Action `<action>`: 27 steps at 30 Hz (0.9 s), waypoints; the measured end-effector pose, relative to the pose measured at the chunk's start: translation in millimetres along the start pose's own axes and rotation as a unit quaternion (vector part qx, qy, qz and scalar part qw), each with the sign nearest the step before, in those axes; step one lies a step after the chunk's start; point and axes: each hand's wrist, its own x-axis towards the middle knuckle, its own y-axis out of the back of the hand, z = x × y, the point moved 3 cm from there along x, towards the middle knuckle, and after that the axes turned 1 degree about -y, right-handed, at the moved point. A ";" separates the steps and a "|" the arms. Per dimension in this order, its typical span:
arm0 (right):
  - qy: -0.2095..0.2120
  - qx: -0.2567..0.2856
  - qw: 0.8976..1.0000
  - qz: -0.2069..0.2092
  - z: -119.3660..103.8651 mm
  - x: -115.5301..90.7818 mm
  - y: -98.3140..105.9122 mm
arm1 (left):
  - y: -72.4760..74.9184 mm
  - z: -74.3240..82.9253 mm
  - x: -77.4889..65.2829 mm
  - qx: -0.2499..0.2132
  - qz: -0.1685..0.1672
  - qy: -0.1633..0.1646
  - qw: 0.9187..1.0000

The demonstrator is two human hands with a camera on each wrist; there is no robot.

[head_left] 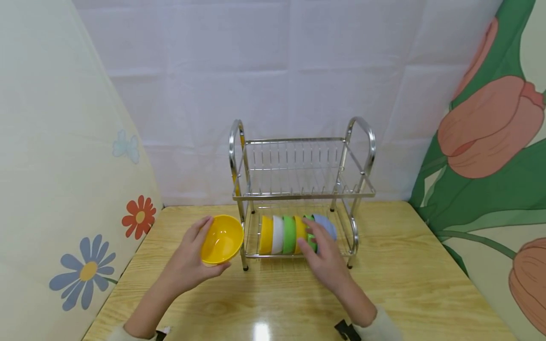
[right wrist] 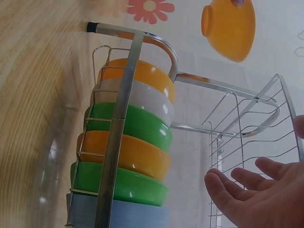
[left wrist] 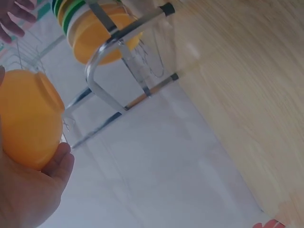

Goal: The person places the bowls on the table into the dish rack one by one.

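Observation:
A yellow bowl (head_left: 222, 240) is held in my left hand (head_left: 189, 260), left of the rack, with the thumb below and fingers along its far side. Its inside faces the head view; the left wrist view shows its outside and foot ring. My right hand (head_left: 326, 258) hovers in front of the bowls on the rack's lower tier, fingers loosely spread and holding nothing. In the right wrist view its fingers stand apart from those bowls. The row runs yellow (head_left: 266, 236), white (head_left: 277, 237), green (head_left: 289, 237), yellow (right wrist: 126, 152), green (right wrist: 118, 183), blue (right wrist: 128, 211).
The two-tier metal dish rack (head_left: 291, 195) stands on a wooden table (head_left: 239, 303), its upper tier above the bowls and a curved handle at each side. A white cloth (head_left: 264, 71) hangs behind, with flower-printed cloths to the left and right.

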 end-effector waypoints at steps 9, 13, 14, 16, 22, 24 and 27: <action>-0.010 0.020 1.000 -0.012 -3.3 -0.6 -4.1 | -12.0 14.7 4.5 -0.003 0.000 -0.026 1.000; -0.010 0.026 1.000 -0.012 -3.9 -0.2 -5.3 | -16.3 21.1 6.8 -0.009 0.000 -0.035 0.999; -0.011 0.030 0.999 -0.013 -4.2 -0.1 -5.5 | -17.4 22.6 7.3 -0.010 0.000 -0.037 0.999; -0.012 0.032 0.999 -0.014 -5.1 0.2 -6.4 | -19.8 25.2 8.2 -0.008 0.001 -0.040 0.999; -0.013 0.027 0.999 -0.018 -7.1 0.2 -9.9 | -26.8 32.0 10.0 -0.009 0.003 -0.054 0.998; -0.012 0.026 0.999 -0.019 -8.1 0.1 -11.1 | -29.0 34.7 10.5 -0.014 0.001 -0.059 0.998; -0.005 0.026 0.999 -0.019 -10.0 0.3 -12.6 | -31.8 39.5 11.6 -0.018 -0.003 -0.067 0.998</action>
